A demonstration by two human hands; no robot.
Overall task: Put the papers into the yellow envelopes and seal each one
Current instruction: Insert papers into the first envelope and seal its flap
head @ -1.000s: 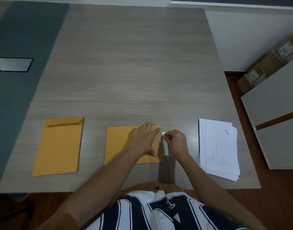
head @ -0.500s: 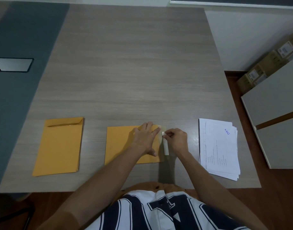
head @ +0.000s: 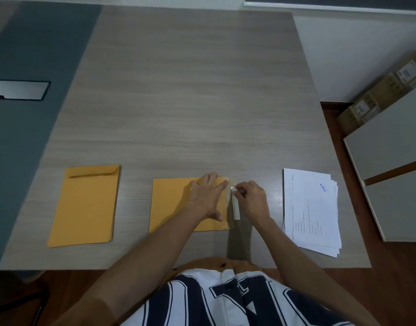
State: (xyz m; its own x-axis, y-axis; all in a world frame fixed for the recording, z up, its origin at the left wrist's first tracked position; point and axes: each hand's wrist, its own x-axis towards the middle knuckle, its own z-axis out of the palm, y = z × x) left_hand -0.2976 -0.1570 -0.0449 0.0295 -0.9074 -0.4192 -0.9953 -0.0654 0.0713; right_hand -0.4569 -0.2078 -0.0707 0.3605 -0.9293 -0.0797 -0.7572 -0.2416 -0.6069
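A yellow envelope [head: 171, 205] lies sideways at the near middle of the table, its opening to the right. My left hand [head: 208, 196] presses flat on its right part, fingers spread. My right hand [head: 251, 198] pinches the top end of a white adhesive strip [head: 236, 208] that runs along the envelope's flap edge. A small stack of yellow envelopes [head: 85, 205] rests to the left, flap at the top. A pile of white printed papers [head: 311, 210] sits to the right.
The grey wood table [head: 190, 102] stretches far beyond the envelopes. A dark teal surface with a metal plate [head: 18, 90] adjoins on the left. White cabinets [head: 390, 165] and cardboard boxes [head: 379, 100] stand on the right.
My right hand has shifted slightly up and right along the flap edge while holding the white strip. My left hand stays pressed on the envelope.
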